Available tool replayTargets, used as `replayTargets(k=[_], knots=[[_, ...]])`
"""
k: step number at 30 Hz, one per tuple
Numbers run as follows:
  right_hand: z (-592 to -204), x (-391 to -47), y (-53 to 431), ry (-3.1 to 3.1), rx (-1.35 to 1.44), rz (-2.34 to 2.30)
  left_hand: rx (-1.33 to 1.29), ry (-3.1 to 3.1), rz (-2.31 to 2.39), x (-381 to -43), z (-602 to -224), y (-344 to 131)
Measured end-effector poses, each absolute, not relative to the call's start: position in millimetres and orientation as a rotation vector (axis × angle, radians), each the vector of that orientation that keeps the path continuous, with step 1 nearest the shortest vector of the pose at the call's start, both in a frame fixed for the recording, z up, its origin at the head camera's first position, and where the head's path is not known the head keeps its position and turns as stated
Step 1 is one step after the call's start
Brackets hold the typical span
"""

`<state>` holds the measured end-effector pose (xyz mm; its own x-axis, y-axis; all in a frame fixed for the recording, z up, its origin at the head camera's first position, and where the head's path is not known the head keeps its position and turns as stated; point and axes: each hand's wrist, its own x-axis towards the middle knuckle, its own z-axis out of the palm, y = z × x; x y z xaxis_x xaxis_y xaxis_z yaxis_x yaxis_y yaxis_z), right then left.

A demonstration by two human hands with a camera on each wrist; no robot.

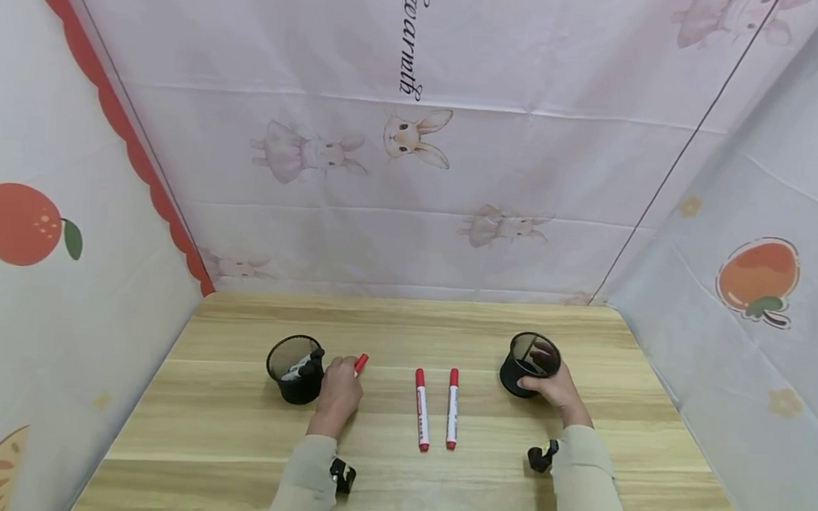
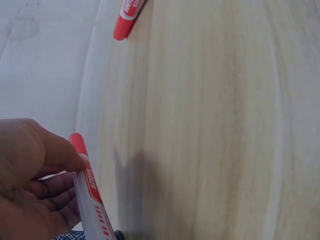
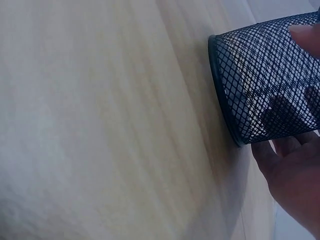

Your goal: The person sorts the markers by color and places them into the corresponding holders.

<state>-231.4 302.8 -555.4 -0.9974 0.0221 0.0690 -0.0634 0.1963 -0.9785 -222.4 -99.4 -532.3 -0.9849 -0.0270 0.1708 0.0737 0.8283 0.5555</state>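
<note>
My left hand (image 1: 340, 392) pinches a red-capped marker (image 2: 92, 192) with a white barrel between thumb and fingers. Its red end sticks out beyond the hand in the head view. Just left of that hand is a black mesh pen cup (image 1: 299, 391) with black and white items inside, their kind unclear. My right hand (image 1: 561, 390) grips another black mesh pen cup (image 3: 250, 75), thumb on one side and fingers round the other. Whether that cup's base touches the table cannot be told. Between the hands lie two red-and-white markers, a left one (image 1: 422, 410) and a right one (image 1: 452, 409).
The wooden table (image 1: 387, 480) ends at a printed cloth backdrop (image 1: 355, 246) behind. Cloth walls stand at both sides, the left wall (image 1: 75, 326) with fruit prints and the right wall (image 1: 710, 356) likewise. A small black device (image 1: 343, 476) is on the left wrist, another device (image 1: 542, 457) on the right.
</note>
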Motion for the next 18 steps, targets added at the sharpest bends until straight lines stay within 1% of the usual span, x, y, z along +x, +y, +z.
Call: replayTargets(k=[6, 11, 14, 18], knots=[[-556.5, -229.9, 305.0, -2.39, 0.052, 1.937, -0.004, -2.843, -0.945, -220.3, -525.6, -95.1], [-556.4, -230.3, 305.9, -2.39, 0.036, 1.937, -0.062, -2.772, -1.043, -218.9, -521.2, -88.4], [-545.5, -227.4, 300.1, -2.375, 0.036, 1.983, -0.072, -2.736, -1.079, -220.3, -521.2, -84.6], [-543.5, -228.1, 297.0, -2.348, 0.017, 2.031, -0.026, -2.733, -1.115, -223.1, -519.3, -80.3]])
